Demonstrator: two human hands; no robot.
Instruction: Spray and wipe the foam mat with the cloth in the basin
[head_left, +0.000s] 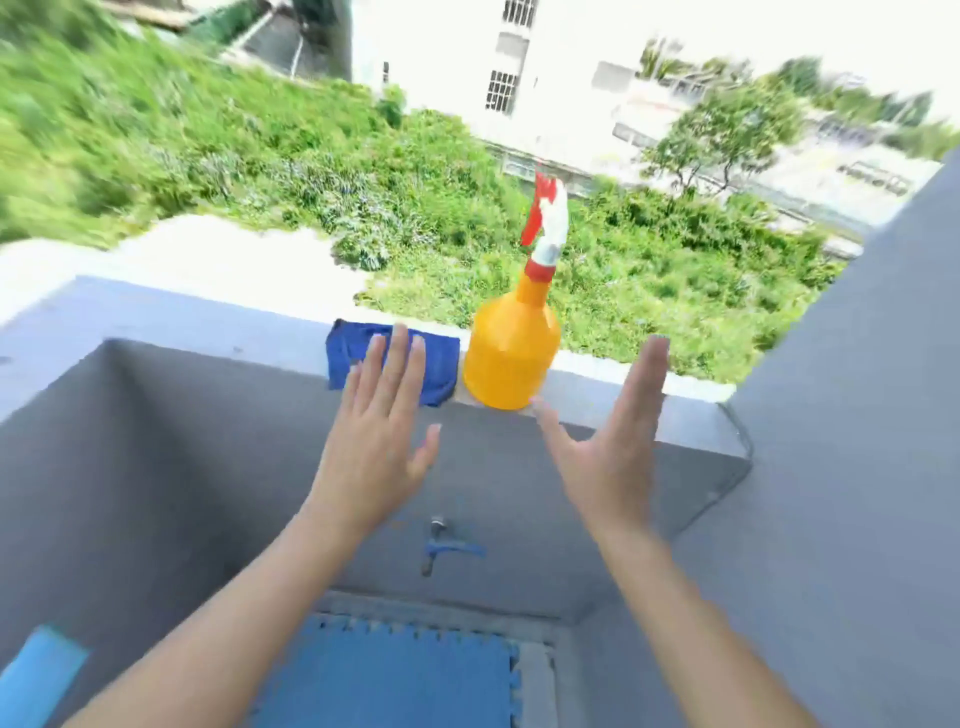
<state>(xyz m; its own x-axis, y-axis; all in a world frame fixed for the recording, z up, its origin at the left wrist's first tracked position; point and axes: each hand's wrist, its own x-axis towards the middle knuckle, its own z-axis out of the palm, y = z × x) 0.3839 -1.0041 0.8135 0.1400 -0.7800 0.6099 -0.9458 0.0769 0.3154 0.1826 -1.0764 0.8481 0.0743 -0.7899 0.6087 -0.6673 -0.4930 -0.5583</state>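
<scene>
A blue foam mat (395, 675) with jigsaw edges lies on the floor of a grey concrete basin (156, 467). On the basin's far ledge a folded blue cloth (343, 358) lies beside an upright orange spray bottle (511, 358) with a red and white trigger head. My left hand (379, 441) is raised, fingers spread, its fingertips in front of the cloth. My right hand (613, 457) is raised edge-on just right of the bottle, thumb near the bottle's base. Both hands hold nothing.
A small tap (439, 543) with a blue handle sticks out of the basin's far wall below the ledge. A light blue piece (41, 670) lies at the basin's lower left. A grey wall (857, 467) rises at the right. Beyond the ledge is a drop to greenery and buildings.
</scene>
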